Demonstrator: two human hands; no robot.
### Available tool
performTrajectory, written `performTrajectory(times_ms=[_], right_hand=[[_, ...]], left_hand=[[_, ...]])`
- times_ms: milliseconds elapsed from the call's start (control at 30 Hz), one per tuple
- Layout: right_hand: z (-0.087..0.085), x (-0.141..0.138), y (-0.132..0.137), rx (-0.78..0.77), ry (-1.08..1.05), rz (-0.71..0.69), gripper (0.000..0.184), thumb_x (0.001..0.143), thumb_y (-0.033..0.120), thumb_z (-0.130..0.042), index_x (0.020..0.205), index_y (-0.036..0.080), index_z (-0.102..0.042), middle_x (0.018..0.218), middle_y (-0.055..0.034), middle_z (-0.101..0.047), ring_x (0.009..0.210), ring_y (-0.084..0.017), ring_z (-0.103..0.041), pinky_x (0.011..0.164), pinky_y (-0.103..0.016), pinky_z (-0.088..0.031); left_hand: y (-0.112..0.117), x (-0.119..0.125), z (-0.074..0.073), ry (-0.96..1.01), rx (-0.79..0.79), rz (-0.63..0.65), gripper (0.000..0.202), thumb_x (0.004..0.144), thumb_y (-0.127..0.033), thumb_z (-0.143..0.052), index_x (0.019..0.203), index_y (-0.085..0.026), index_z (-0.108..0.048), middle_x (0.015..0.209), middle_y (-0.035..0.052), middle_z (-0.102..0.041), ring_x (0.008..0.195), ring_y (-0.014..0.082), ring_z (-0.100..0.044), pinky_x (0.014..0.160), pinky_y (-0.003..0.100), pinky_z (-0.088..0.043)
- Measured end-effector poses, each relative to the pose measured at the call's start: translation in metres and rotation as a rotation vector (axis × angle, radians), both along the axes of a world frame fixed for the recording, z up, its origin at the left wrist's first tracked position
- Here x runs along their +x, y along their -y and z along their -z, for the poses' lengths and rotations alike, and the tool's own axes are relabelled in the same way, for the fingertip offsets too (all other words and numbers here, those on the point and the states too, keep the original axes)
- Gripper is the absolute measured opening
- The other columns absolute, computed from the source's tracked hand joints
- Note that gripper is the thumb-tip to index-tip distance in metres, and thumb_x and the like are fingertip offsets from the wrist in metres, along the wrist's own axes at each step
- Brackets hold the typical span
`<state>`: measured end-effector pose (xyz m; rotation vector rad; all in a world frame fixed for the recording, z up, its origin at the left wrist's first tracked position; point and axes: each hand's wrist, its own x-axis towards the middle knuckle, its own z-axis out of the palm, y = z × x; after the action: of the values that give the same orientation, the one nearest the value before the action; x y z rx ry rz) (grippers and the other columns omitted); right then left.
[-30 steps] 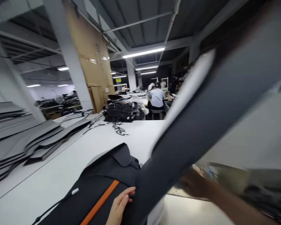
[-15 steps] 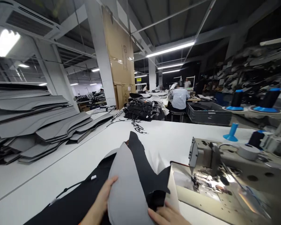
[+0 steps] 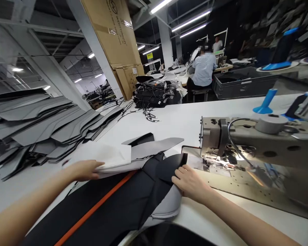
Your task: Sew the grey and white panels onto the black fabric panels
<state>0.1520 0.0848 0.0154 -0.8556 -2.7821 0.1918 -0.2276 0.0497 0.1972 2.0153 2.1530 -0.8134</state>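
Observation:
A black sewn fabric cover [image 3: 123,201] with an orange strip [image 3: 97,206] along it lies across the table in front of me. My left hand [image 3: 88,169] pinches the left edge of a white panel [image 3: 115,153] on the far side of the cover, fingers above and thumb below. My right hand [image 3: 190,181] is closed on the edge of the cover's rounded black flap [image 3: 169,167], whose grey underside [image 3: 169,203] shows below. Between the hands, a grey flap [image 3: 156,147] points toward the sewing machine [image 3: 220,143]. The right fingertips are partly hidden by the hand itself.
Stacks of grey panels [image 3: 46,119] cover the table's left side. A heap of black covers with cables [image 3: 156,92] lies at the back, beside tall cardboard [image 3: 113,30]. A blue spool holder [image 3: 265,102] stands behind the machine. A seated person [image 3: 204,68] is beyond the table, near a grey crate [image 3: 241,85].
The cover has been turned over and spread, bringing the orange strip and white panel into sight. My hands have moved apart and farther forward. The view has tilted downward.

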Motion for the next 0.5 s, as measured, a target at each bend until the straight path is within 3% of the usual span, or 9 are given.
performTrajectory(times_ms=[67, 167, 200, 267, 333, 400, 500], right_hand=[[0.004, 0.008, 0.008, -0.098, -0.021, 0.041, 0.011, 0.07, 0.013, -0.059, 0.08, 0.013, -0.062, 0.081, -0.0127, -0.061, 0.078, -0.026, -0.057, 0.073, -0.039, -0.044], [0.006, 0.023, 0.019, -0.281, -0.093, 0.027, 0.01, 0.067, 0.023, -0.064, 0.075, 0.017, -0.065, 0.08, -0.0085, -0.065, 0.078, -0.024, -0.06, 0.069, -0.032, -0.047], [0.007, 0.027, 0.021, -0.341, -0.131, 0.027, 0.01, 0.072, 0.021, -0.06, 0.079, 0.019, -0.066, 0.083, -0.0063, -0.066, 0.081, -0.021, -0.062, 0.071, -0.029, -0.048], [0.013, 0.032, 0.02, -0.452, -0.208, 0.084, 0.027, 0.082, 0.014, -0.042, 0.091, 0.022, -0.066, 0.089, -0.0025, -0.068, 0.079, -0.014, -0.064, 0.07, -0.023, -0.049], [0.021, 0.033, 0.015, -0.545, -0.254, 0.197, 0.041, 0.085, 0.007, -0.026, 0.103, 0.02, -0.061, 0.085, -0.0018, -0.068, 0.062, -0.01, -0.064, 0.057, -0.02, -0.048], [0.03, 0.03, 0.009, -0.602, -0.281, 0.3, 0.046, 0.086, 0.006, -0.022, 0.119, 0.016, -0.052, 0.08, -0.0019, -0.067, 0.047, -0.009, -0.06, 0.045, -0.019, -0.044], [0.037, 0.021, 0.003, -0.604, -0.314, 0.376, 0.058, 0.084, 0.009, -0.033, 0.142, 0.014, -0.024, 0.071, 0.0003, -0.065, 0.048, -0.013, -0.06, 0.047, -0.021, -0.045]], left_hand=[[-0.017, 0.035, 0.037, 0.084, -0.12, 0.022, 0.075, 0.074, -0.045, -0.056, 0.142, -0.023, -0.034, 0.134, 0.012, -0.049, 0.118, 0.0308, -0.05, 0.095, 0.038, -0.041], [-0.063, 0.104, 0.089, 0.273, -0.018, 0.362, 0.07, 0.083, -0.047, -0.05, 0.144, -0.024, -0.027, 0.146, 0.0116, -0.033, 0.131, 0.0287, -0.036, 0.106, 0.04, -0.03], [-0.081, 0.126, 0.104, 0.315, 0.018, 0.418, 0.065, 0.086, -0.044, -0.047, 0.144, -0.023, -0.026, 0.147, 0.0114, -0.031, 0.133, 0.0274, -0.032, 0.107, 0.04, -0.028], [-0.116, 0.165, 0.13, 0.347, 0.052, 0.456, 0.068, 0.085, -0.039, -0.049, 0.144, -0.018, -0.024, 0.148, 0.0157, -0.026, 0.135, 0.028, -0.029, 0.107, 0.042, -0.026], [-0.142, 0.19, 0.149, 0.367, 0.075, 0.469, 0.069, 0.083, -0.038, -0.053, 0.142, -0.014, -0.028, 0.147, 0.0192, -0.028, 0.134, 0.0307, -0.029, 0.108, 0.046, -0.024], [-0.157, 0.2, 0.16, 0.387, 0.09, 0.48, 0.067, 0.078, -0.035, -0.059, 0.137, -0.014, -0.037, 0.144, 0.0192, -0.034, 0.131, 0.0327, -0.034, 0.106, 0.05, -0.025], [-0.163, 0.193, 0.157, 0.43, 0.135, 0.502, 0.043, 0.08, -0.023, -0.055, 0.123, -0.02, -0.053, 0.13, 0.0094, -0.053, 0.117, 0.0253, -0.05, 0.099, 0.039, -0.038]])
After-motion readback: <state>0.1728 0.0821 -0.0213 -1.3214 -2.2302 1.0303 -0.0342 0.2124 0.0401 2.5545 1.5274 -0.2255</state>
